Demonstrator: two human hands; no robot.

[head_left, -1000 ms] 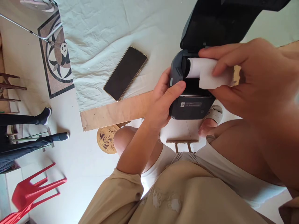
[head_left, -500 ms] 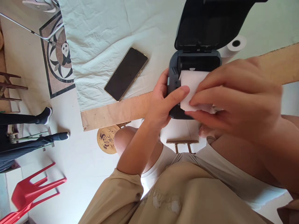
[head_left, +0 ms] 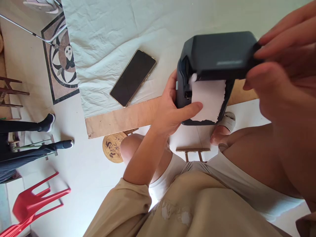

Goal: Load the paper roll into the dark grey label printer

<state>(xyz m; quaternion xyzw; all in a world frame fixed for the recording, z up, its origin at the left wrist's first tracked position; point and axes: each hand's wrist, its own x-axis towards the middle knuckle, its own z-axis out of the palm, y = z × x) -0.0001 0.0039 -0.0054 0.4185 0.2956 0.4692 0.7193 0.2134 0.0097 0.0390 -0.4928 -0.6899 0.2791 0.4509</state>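
Observation:
A dark receipt printer point(head_left: 182, 116) is held near the table edge by my left hand point(head_left: 170, 110). The fingers wrap its left side, and the thumb presses on the white paper strip point(head_left: 209, 98), which lies over the printer's front with a torn lower edge. My right hand point(head_left: 283, 62) grips the right end of the printer's lid point(head_left: 222, 49), which is tilted partway down over the paper. The inside of the paper compartment is mostly hidden beneath the lid.
A smartphone point(head_left: 133, 78) with a dark screen lies on the pale cloth point(head_left: 98, 39) covering the table. A bare wooden edge point(head_left: 118, 113) runs along the near side. On the floor stand a round panda stool point(head_left: 112, 148) and a red plastic chair point(head_left: 27, 204); another person's legs point(head_left: 27, 153) show at left.
My right hand has left the paper and moved up and right to the lid. The lid has swung down from its raised position. The paper now lies flatter under my left thumb.

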